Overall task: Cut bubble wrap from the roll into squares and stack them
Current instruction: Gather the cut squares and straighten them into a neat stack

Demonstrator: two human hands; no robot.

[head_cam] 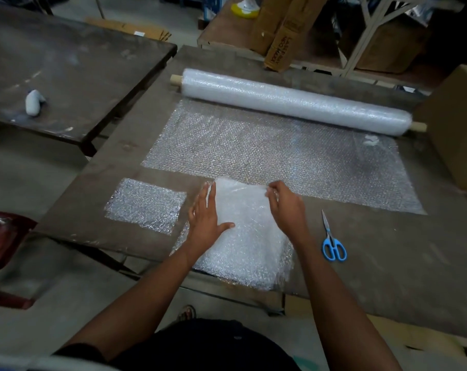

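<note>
Head cam: left hand (204, 222) flat on stack (243, 236); right hand (286, 207) pinches top sheet's far corner. Risk: slick sheets skew if L palm lifts. Scissors (332, 241) idle just R of right hand.

Counts: bubble wrap pieces, tools, hands, tables.

1 bubble wrap roll (294, 103) with 1 unrolled sheet (280, 156) still joined to it; 1 stack of cut squares (248, 236), layer count can't be told; 1 separate cut piece (146, 207) left of the stack. 1 pair of blue-handled scissors (332, 241). 2 hands on the stack: left hand (204, 218), right hand (284, 204). 2 dark tables: work table (387, 250), second table (74, 65) with 1 small white object (34, 102). 1 cardboard box (457, 124) at right edge.
</note>
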